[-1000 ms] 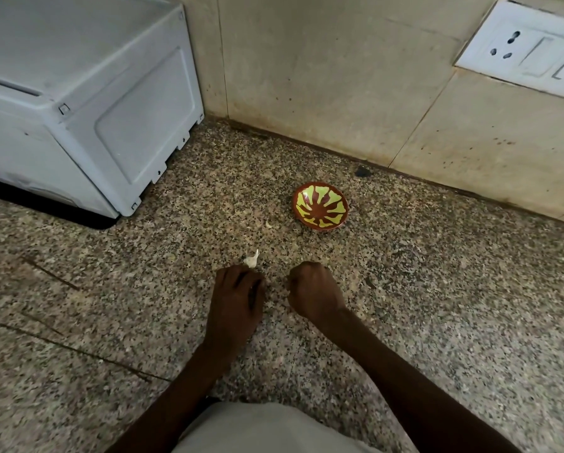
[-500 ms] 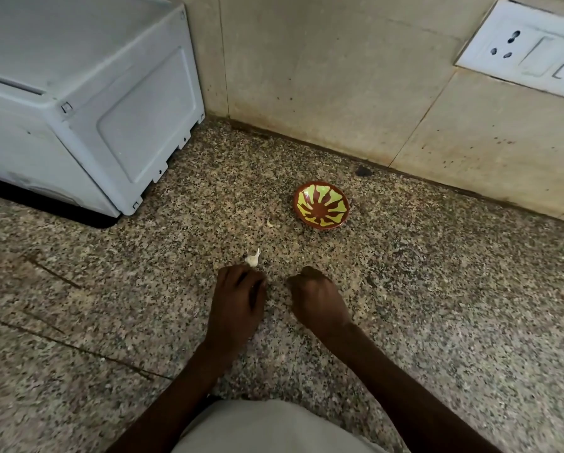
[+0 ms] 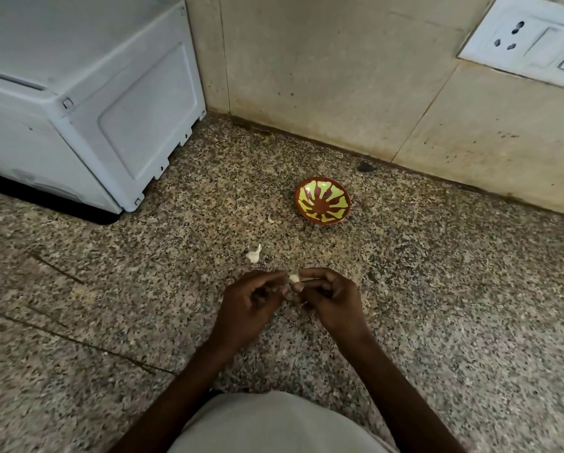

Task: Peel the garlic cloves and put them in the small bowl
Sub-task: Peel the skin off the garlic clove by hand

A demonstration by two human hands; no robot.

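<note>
a second ago we had both fists resting knuckles-down on the speckled stone counter (image 3: 437,289), nothing showing between them. now we have lifted the hands and brought them together, and a pale garlic clove (image 3: 293,278) shows at the meeting point. we judge that peeling of this clove is just starting, with no skin visibly off it yet.

our left hand (image 3: 252,304) pinches the clove from its nine o'clock side, fingers curled in. our right hand (image 3: 331,297) pinches it from three o'clock, fingertips bent onto it. the clove sits right between the two sets of fingertips, touching both.

a second clove (image 3: 253,255) lies loose on the counter at about eleven o'clock from the hands, near them. the small bowl (image 3: 322,202), red with yellow rays, sits farther off at about one o'clock, and looks empty.
</note>
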